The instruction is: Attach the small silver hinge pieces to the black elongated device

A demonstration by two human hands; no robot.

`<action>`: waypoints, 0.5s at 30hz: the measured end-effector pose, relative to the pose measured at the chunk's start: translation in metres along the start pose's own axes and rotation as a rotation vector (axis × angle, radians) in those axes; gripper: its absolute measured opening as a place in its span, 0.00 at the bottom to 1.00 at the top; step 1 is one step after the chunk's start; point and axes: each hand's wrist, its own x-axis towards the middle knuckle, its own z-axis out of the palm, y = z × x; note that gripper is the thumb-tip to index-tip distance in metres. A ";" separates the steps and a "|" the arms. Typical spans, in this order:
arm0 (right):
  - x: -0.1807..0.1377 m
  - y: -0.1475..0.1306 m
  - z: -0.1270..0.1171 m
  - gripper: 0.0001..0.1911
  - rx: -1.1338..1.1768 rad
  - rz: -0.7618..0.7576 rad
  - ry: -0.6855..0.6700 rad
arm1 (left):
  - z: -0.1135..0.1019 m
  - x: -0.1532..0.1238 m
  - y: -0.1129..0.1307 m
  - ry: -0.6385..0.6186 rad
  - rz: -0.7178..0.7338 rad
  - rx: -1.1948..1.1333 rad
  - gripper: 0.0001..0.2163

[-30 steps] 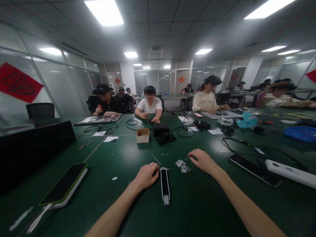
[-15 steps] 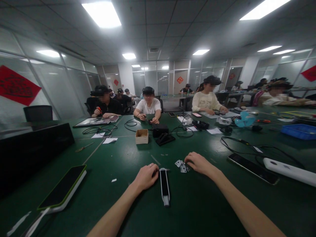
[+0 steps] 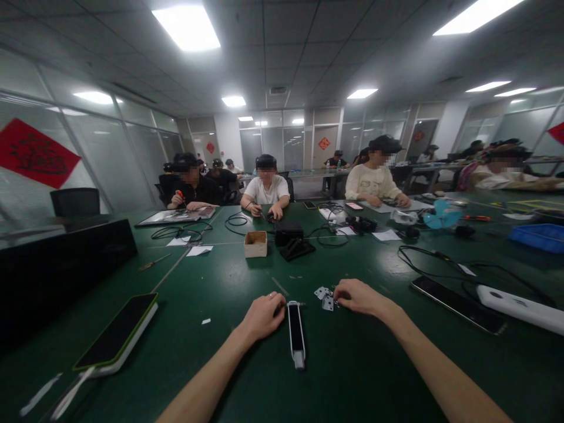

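Observation:
My left hand (image 3: 262,316) rests on the green table (image 3: 229,282) with its fingers curled against the far end of a narrow black-and-white device (image 3: 296,332) that lies pointing toward me. My right hand (image 3: 359,296) lies just right of it, fingers bent down onto a small cluster of silvery metal parts (image 3: 325,297). Whether those fingers pinch a part is hidden.
A green-edged tablet (image 3: 115,335) lies at the left, a dark phone (image 3: 456,304) and a white power strip (image 3: 520,308) at the right. A small cardboard box (image 3: 255,243), a black box (image 3: 288,231) and cables sit farther out. Several people work along the far side.
My right hand has slid left and toward me onto the metal parts. The left hand has stayed by the device.

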 end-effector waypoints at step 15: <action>0.005 0.013 0.007 0.10 0.099 0.070 -0.054 | -0.002 -0.001 0.002 0.019 0.011 0.000 0.05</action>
